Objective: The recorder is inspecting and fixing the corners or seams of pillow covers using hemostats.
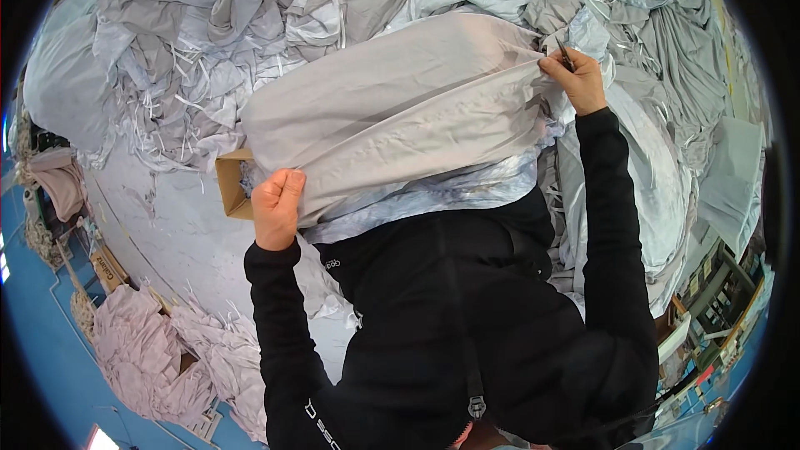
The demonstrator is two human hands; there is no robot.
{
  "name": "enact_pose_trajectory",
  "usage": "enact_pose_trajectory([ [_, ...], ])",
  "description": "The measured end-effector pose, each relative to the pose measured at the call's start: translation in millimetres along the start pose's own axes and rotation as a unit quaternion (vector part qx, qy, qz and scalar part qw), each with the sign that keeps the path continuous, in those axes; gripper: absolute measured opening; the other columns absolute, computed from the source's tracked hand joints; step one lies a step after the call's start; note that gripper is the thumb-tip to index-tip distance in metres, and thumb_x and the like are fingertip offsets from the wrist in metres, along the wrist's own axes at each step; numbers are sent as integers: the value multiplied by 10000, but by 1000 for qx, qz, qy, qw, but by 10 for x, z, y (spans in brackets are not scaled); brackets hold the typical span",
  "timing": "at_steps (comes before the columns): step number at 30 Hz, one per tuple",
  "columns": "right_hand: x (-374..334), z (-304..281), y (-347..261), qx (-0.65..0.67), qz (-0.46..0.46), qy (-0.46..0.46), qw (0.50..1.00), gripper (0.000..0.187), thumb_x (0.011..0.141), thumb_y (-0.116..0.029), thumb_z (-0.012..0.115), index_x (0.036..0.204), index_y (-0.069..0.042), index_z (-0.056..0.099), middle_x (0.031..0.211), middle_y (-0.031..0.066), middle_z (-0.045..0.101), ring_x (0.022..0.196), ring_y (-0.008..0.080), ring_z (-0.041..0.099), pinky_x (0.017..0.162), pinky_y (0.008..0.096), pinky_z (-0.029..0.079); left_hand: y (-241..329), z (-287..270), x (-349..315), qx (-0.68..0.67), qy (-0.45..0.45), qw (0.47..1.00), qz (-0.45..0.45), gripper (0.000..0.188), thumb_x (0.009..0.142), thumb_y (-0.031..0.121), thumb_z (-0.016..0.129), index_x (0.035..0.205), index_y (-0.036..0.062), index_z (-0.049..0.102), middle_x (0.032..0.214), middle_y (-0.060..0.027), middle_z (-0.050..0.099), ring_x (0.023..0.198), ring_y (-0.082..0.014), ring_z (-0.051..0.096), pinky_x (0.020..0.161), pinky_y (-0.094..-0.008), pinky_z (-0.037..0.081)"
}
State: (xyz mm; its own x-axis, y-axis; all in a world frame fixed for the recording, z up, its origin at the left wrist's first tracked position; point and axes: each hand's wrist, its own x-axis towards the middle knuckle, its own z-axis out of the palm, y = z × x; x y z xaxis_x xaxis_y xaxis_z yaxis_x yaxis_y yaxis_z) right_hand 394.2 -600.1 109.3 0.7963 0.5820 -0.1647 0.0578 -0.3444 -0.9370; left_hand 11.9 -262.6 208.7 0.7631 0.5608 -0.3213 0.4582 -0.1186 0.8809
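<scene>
A light grey piece of fabric (400,100) is stretched between my two hands, with a long fold running across it. At its near left corner my left hand (279,204) is closed, gripping the edge. My right hand (577,82) pinches the far right corner. A small dark tool, perhaps thread snips (567,57), also sits in the right hand; the fingers hide most of it. Beneath the grey piece, a pale blue-grey patterned cloth (433,192) shows along the near side, close to my body.
An open cardboard box (235,187) stands beside my left hand. Heaped grey and bluish fabric (333,0) with white ties covers the far side of the white table (192,225). More fabric (642,192) lies at the right. Pinkish cloth (146,350) is piled at the lower left.
</scene>
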Motion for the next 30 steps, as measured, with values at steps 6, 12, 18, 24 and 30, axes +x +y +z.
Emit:
enact_pose_trajectory([
  [6,100,124,-130,1,-16,0,1000,126,888,-135,747,870,-14,715,769,-15,685,729,50,594,689,219,466,-27,-95,23,-10,8,1000,-20,297,1012,191,598,759,42,558,721,110,407,684,-22,331,606,-208,268],
  [12,166,264,-265,-30,-14,-28,999,143,881,-137,747,839,-7,704,744,-18,672,702,41,576,655,212,440,-205,-295,-15,20,41,999,7,272,1012,178,595,787,26,579,728,101,454,698,-25,376,614,-207,314],
  [18,150,373,-516,-17,2,-76,997,218,845,-183,798,763,-30,666,665,-69,549,631,29,436,586,221,356,-233,-731,-91,39,94,995,18,260,1017,178,591,826,3,599,755,80,502,725,-30,402,634,-205,335],
  [24,153,349,-855,14,-89,-253,963,236,804,-175,831,764,-50,635,686,-77,526,641,26,427,582,216,339,-142,-1323,-174,105,254,959,72,271,1026,194,576,827,13,606,769,66,529,727,-39,425,656,-205,365],
  [30,198,74,-1062,-64,-102,-176,977,122,810,-37,761,811,-28,640,684,-56,533,610,25,449,550,218,344,-274,-2256,-196,153,411,895,86,287,1023,244,582,970,-16,693,845,-4,654,773,-78,533,730,-246,452],
])
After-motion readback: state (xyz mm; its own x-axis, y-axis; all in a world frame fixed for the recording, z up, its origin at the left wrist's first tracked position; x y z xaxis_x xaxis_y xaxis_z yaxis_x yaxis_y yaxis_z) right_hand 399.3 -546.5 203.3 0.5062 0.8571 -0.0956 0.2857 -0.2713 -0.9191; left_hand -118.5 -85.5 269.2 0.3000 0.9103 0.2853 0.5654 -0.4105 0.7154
